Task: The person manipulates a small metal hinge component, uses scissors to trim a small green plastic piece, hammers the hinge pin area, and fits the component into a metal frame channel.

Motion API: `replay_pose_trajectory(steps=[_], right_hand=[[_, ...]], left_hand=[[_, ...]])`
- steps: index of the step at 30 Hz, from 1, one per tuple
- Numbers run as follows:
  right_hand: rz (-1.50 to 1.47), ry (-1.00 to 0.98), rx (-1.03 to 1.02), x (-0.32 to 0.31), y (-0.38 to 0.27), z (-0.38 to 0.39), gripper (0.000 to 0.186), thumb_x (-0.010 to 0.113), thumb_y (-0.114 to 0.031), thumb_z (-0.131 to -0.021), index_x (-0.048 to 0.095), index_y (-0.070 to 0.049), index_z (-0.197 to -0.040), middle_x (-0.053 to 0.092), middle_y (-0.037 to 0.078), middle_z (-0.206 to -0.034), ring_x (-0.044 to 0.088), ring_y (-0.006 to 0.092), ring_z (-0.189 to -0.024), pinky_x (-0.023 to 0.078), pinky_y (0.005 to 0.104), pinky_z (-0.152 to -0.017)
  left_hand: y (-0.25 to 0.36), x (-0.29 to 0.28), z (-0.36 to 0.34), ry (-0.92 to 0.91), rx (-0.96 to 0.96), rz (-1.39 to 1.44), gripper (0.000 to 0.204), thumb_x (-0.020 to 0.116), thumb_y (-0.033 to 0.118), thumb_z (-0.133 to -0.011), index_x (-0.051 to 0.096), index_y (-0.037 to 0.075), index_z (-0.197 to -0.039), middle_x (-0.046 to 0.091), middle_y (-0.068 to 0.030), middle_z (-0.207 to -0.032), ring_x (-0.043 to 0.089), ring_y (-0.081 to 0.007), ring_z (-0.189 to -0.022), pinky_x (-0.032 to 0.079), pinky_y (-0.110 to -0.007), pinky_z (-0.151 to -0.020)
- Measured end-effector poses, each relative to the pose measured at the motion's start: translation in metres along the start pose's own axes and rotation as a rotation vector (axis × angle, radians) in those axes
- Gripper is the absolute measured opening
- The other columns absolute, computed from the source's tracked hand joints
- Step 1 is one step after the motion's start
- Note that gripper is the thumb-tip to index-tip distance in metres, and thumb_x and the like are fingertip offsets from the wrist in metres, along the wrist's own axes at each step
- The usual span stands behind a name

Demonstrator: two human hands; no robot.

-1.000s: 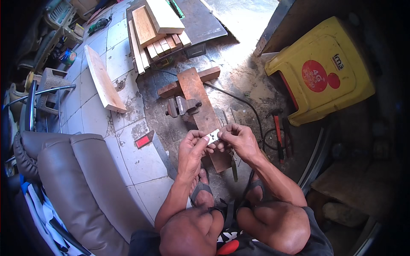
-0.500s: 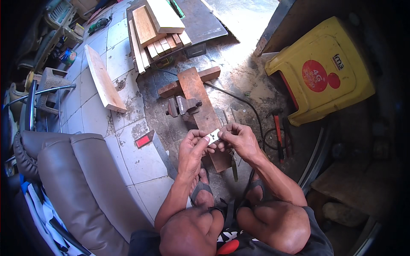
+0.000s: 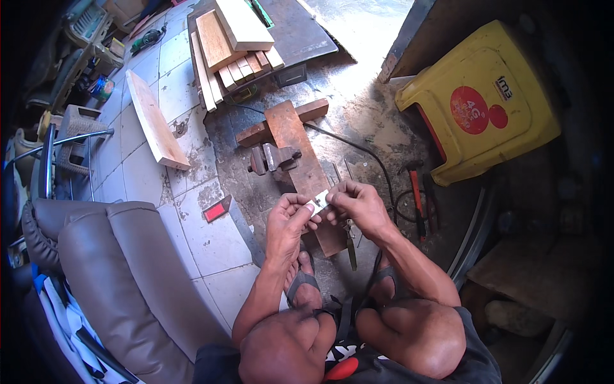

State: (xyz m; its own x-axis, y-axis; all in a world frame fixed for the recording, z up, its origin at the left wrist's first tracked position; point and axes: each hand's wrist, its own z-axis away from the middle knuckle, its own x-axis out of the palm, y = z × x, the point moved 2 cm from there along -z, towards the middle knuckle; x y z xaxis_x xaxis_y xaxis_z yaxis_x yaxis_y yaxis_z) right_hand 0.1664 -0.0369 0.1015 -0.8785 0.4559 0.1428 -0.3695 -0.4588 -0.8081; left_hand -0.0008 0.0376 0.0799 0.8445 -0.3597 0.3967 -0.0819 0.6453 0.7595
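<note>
Small pale plate (image 3: 320,205), marked with dark spots, is held up between the person's two hands, above the near part of a long wooden board (image 3: 309,176). The left hand (image 3: 285,219) has a narrow grip, thumb and fingers pinching the plate's left side; the right hand (image 3: 361,208) pinches its right end. The spots suggest some work on the plate is done, though whether they are cut openings, and whether any shaping is left, is too small to tell. It is out of the vise (image 3: 274,158) farther along the board. No tool shows in either hand; a hammer (image 3: 416,198) lies to the right.
</note>
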Motion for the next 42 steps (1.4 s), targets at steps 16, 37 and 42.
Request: replay_pose_trajectory(steps=[16, 37, 42], right_hand=[[0.507, 0.328, -0.372, -0.045, 0.037, 0.008, 0.038, 0.066, -0.021, -0.094, 0.062, 0.001, -0.125, 0.061, 0.021, -0.131, 0.068, 0.0287, -0.104, 0.054, 0.0404, -0.09], [0.765, 0.003, -0.362, -0.057, 0.139, 0.035, 0.095, 0.071, -0.007, -0.077, 0.023, -0.013, -0.158, 0.031, 0.031, -0.146, 0.039, 0.0496, -0.135, 0.035, 0.0484, -0.116], [0.724, -0.03, -0.423, -0.062, 0.133, 0.039, 0.07, 0.06, 0.001, -0.08, 0.044, -0.013, -0.146, 0.035, 0.028, -0.145, 0.04, 0.048, -0.134, 0.037, 0.0465, -0.114]], left_hand=[[0.009, -0.005, 0.0, 0.03, 0.097, -0.045, 0.026, 0.064, 0.005, -0.093, 0.06, -0.004, -0.117, 0.066, -0.0086, -0.094, 0.065, -0.0108, -0.079, 0.05, -0.023, -0.067], [0.013, 0.034, -0.013, -0.029, 0.115, -0.041, 0.026, 0.067, 0.007, -0.092, 0.06, -0.004, -0.114, 0.068, -0.0093, -0.093, 0.067, -0.0122, -0.077, 0.053, -0.023, -0.066], [0.019, 0.041, -0.01, -0.026, 0.112, -0.051, 0.023, 0.067, 0.005, -0.093, 0.059, -0.002, -0.113, 0.069, -0.0101, -0.094, 0.068, -0.0131, -0.077, 0.055, -0.023, -0.066]])
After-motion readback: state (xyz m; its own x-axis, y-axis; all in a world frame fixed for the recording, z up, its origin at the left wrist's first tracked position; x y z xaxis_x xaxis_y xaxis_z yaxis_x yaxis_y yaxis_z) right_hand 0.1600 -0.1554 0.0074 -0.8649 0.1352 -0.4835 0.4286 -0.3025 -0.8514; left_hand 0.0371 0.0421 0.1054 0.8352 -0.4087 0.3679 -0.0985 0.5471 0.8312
